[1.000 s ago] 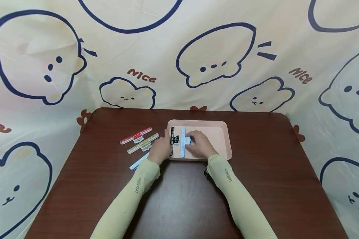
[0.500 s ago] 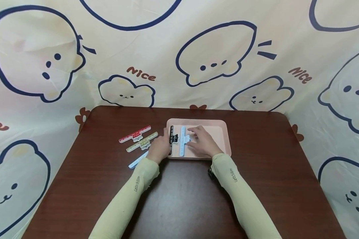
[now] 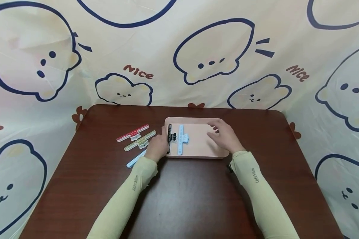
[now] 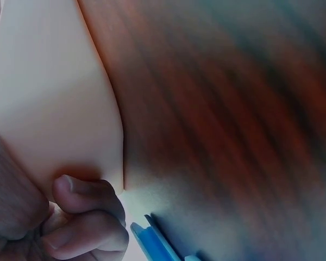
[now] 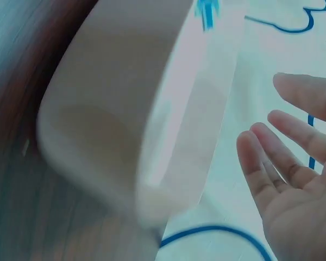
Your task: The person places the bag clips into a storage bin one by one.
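Note:
My left hand (image 3: 156, 146) holds the pale pink tray (image 3: 198, 141) by its left side. In the left wrist view, curled fingers (image 4: 89, 223) lie against the tray's outer wall. Inside the tray, a black ruler clip (image 3: 169, 139) with a cat-shaped grip stands beside that hand. Right of it lies a light blue ruler clip (image 3: 180, 141), parallel and a little apart. My right hand (image 3: 226, 136) is raised over the tray's right part, holding nothing. Its fingers (image 5: 255, 163) are spread and relaxed in the right wrist view.
Left of the tray on the brown table (image 3: 179, 199) lie a red ruler clip (image 3: 133, 133), a yellow-green ruler clip (image 3: 140, 141) and another blue ruler clip (image 3: 136, 159), partly hidden by my left arm. A cartoon-printed curtain (image 3: 164, 49) surrounds the table.
My right hand has let go of the light blue clip in the tray and moved right, its fingers opening. The left hand stays at the tray's left side.

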`<state>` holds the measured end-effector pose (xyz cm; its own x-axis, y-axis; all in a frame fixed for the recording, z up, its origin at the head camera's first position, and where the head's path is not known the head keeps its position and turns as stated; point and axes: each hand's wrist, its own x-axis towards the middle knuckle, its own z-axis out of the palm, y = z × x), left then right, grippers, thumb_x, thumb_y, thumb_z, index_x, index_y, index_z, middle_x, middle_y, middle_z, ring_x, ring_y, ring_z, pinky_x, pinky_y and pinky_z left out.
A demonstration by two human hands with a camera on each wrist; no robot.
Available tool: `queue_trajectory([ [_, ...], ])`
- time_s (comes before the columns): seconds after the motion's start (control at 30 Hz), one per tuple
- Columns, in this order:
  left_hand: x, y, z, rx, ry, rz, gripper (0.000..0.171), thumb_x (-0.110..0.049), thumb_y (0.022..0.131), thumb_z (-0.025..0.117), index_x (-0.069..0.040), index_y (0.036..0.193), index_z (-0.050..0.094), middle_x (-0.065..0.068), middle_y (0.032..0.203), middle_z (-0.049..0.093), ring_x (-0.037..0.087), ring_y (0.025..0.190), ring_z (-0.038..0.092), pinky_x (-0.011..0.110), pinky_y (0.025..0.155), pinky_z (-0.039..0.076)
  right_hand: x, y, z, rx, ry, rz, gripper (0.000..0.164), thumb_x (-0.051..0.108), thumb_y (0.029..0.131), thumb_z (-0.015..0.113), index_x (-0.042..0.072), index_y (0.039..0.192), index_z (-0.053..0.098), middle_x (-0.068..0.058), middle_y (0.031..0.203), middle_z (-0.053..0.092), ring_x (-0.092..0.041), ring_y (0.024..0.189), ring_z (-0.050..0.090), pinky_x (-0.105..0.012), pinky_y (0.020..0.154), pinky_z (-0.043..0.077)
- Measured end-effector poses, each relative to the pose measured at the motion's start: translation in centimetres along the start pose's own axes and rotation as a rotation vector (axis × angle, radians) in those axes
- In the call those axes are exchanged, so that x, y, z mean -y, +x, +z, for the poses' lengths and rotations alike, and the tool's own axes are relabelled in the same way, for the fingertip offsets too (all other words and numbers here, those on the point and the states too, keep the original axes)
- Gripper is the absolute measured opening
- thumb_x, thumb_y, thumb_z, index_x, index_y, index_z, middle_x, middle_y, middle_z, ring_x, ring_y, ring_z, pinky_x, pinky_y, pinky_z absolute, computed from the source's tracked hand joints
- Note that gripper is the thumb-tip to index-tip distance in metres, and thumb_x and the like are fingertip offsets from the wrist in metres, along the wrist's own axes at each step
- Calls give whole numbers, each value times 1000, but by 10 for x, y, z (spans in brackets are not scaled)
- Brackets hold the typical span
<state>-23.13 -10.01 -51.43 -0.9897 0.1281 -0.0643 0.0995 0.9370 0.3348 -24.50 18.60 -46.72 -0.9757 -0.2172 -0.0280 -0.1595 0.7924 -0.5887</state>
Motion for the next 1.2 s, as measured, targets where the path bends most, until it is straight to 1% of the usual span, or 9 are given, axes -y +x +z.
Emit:
queue_trajectory([
  [0.33, -2, 0, -4, 24, -7, -20, 64, -10, 97, 59, 4, 151, 28, 15, 79, 65, 27, 61, 61, 42, 60, 51, -43, -8, -16, -108, -73, 0, 40, 15, 102, 63, 2, 140, 60, -17, 117, 57, -32, 98, 59, -47, 85, 52],
  [0.43, -2, 0, -5, 36, -6, -29, 66, -10, 97, 59, 4, 153, 26, 15, 79, 65, 26, 61, 61, 40, 59, 50, -55, -8, -11, -68, -86, 37, 45, 18, 106, 55, 1, 148, 51, -20, 121, 55, -34, 102, 58, -50, 90, 51],
  [0.57, -2, 0, -5, 39, -2, -27, 66, -9, 97, 58, 5, 153, 27, 16, 79, 66, 26, 60, 60, 41, 59, 50, -65, -7, -1, 37, -76, 127, 58, 28, 111, 43, 0, 160, 29, -29, 146, 50, -44, 127, 56, -57, 108, 45],
  [0.67, -2, -1, -5, 39, -6, -22, 63, -7, 97, 57, 4, 151, 28, 16, 79, 65, 27, 60, 60, 42, 57, 49, -68, -7, 5, 92, -78, 173, 66, 32, 111, 39, 1, 164, 15, -32, 153, 46, -47, 137, 52, -61, 113, 41],
  [0.77, -1, -2, -4, 42, -13, -22, 59, -7, 97, 57, 3, 149, 29, 16, 78, 65, 26, 60, 59, 41, 57, 48, -69, -6, 10, 128, -92, 184, 69, 30, 111, 36, 4, 166, 4, -33, 136, 61, -43, 119, 65, -58, 105, 48],
  [0.83, -1, -2, -4, 37, -14, -20, 59, -7, 97, 57, 3, 148, 29, 16, 79, 65, 26, 60, 59, 41, 57, 48, -68, -6, 14, 147, -99, 182, 69, 27, 111, 33, 5, 166, -4, -28, 112, 71, -36, 97, 71, -53, 97, 52],
  [0.93, 0, -1, -4, 30, -8, -18, 61, -7, 97, 58, 4, 150, 29, 17, 80, 66, 27, 61, 60, 42, 59, 49, -65, -5, 17, 170, -93, 189, 70, 23, 110, 28, 8, 164, -14, -17, 77, 67, -25, 67, 64, -43, 79, 53],
  [1.03, 0, 0, -4, 32, 8, -19, 64, -9, 98, 57, 5, 152, 27, 18, 84, 68, 28, 64, 62, 44, 62, 52, -63, -5, 18, 190, -86, 200, 71, 21, 110, 27, 10, 163, -20, -12, 65, 61, -22, 52, 57, -37, 66, 51],
  [1.2, 1, 0, -6, 19, 30, 4, 61, -10, 99, 55, 7, 151, 29, 20, 85, 69, 31, 67, 66, 48, 65, 55, -63, -4, 20, 206, -74, 215, 72, 19, 110, 26, 12, 162, -23, -13, 64, 61, -22, 46, 58, -34, 56, 51],
])
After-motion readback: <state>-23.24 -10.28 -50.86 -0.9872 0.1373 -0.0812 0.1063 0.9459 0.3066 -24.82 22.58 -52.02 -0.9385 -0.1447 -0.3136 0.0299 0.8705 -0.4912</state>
